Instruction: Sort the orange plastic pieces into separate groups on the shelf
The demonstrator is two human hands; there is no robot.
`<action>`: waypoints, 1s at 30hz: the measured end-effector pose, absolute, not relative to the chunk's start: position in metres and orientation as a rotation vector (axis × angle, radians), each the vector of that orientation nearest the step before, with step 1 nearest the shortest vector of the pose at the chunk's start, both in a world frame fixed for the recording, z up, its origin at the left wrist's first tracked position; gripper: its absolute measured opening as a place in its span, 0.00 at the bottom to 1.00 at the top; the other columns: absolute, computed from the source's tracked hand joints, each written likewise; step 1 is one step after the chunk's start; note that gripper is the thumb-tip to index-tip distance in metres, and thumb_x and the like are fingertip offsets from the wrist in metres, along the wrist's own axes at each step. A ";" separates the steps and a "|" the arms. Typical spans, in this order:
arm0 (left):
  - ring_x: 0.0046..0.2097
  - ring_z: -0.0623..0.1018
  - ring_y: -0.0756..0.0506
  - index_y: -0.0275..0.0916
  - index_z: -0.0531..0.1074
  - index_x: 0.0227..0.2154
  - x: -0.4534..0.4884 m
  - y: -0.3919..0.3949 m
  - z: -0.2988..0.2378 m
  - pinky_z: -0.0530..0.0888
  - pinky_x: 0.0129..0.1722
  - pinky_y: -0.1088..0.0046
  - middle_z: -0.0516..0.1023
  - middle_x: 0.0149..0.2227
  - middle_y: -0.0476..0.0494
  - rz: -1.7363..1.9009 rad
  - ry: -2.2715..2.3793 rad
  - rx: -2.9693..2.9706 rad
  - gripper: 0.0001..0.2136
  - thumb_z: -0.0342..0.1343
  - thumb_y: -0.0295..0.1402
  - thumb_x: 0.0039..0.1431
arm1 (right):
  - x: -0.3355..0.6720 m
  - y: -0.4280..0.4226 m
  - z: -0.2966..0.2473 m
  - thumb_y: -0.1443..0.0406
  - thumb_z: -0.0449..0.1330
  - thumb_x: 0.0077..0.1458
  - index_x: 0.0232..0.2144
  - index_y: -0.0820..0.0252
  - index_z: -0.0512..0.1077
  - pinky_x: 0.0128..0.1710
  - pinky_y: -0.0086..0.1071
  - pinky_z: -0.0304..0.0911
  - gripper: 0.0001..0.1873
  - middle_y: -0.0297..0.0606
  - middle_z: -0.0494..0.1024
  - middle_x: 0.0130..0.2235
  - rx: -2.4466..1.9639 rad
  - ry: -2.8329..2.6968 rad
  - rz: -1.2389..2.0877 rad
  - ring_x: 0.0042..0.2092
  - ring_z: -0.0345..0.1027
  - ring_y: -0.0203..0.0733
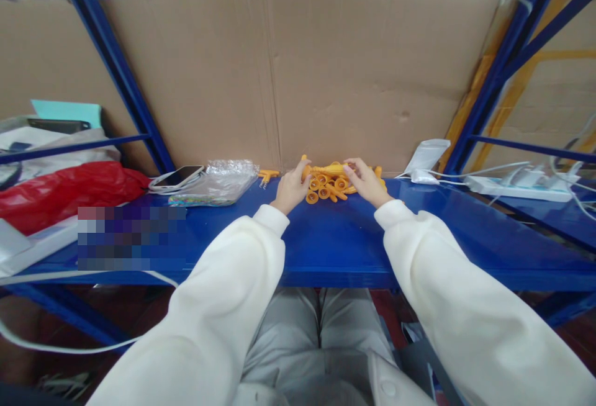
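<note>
A pile of orange plastic pieces lies on the blue shelf, several of them with round hollow ends facing me and something small and shiny inside. My left hand curls around the pile's left end, the thumb side against an orange piece. At the right end, my right hand has its thumb and fingers closed on orange pieces at the top. Parts of the pieces are hidden behind both hands. Left of my left hand lie a few orange T-shaped pieces with coiled metal ends, apart from the pile.
A clear plastic bag and a phone with a white cable lie to the left, beside a red plastic bag. A white power strip and cables are on the right. Cardboard stands behind the blue shelf.
</note>
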State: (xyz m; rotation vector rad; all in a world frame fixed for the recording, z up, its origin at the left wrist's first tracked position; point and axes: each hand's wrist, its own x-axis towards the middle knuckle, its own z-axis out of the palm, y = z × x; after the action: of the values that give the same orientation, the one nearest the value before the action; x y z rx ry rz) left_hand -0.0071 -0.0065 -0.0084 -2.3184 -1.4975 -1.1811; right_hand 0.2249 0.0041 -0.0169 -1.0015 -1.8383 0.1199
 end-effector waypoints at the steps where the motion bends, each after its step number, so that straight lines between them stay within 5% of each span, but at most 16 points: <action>1: 0.45 0.83 0.42 0.39 0.68 0.60 -0.008 -0.006 -0.009 0.76 0.49 0.68 0.83 0.45 0.40 -1.187 -1.492 -2.319 0.20 0.51 0.30 0.66 | 0.224 0.006 -0.018 0.53 0.52 0.66 0.48 0.55 0.67 0.42 0.41 0.71 0.16 0.39 0.76 0.40 -0.996 -1.825 0.169 0.38 0.72 0.43; 10: 0.48 0.82 0.41 0.39 0.67 0.62 -0.007 -0.007 -0.010 0.75 0.50 0.67 0.82 0.48 0.38 -1.122 -1.576 -2.287 0.22 0.51 0.30 0.65 | 0.227 0.007 -0.016 0.66 0.59 0.55 0.48 0.53 0.65 0.45 0.44 0.70 0.17 0.38 0.74 0.45 -0.998 -1.939 0.050 0.39 0.71 0.43; 19: 0.40 0.82 0.43 0.41 0.73 0.56 -0.002 -0.012 -0.006 0.75 0.43 0.71 0.83 0.38 0.44 -1.061 -1.694 -2.327 0.20 0.58 0.34 0.60 | 0.225 -0.006 -0.008 0.73 0.52 0.55 0.53 0.56 0.68 0.56 0.54 0.66 0.23 0.50 0.74 0.55 -0.977 -2.049 -0.327 0.58 0.68 0.55; 30: 0.39 0.81 0.43 0.39 0.77 0.49 -0.008 -0.004 -0.008 0.75 0.42 0.69 0.83 0.37 0.43 -1.172 -1.773 -2.343 0.19 0.61 0.33 0.54 | 0.243 -0.002 -0.005 0.73 0.52 0.52 0.49 0.55 0.69 0.60 0.50 0.63 0.21 0.49 0.73 0.53 -1.049 -1.788 -0.443 0.57 0.66 0.53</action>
State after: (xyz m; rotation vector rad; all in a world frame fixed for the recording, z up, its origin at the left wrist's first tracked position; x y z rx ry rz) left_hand -0.0080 -0.0039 -0.0081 -2.3430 -1.7729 -1.1716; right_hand 0.2430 -0.0020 -0.0049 -1.0492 -1.7884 -0.4434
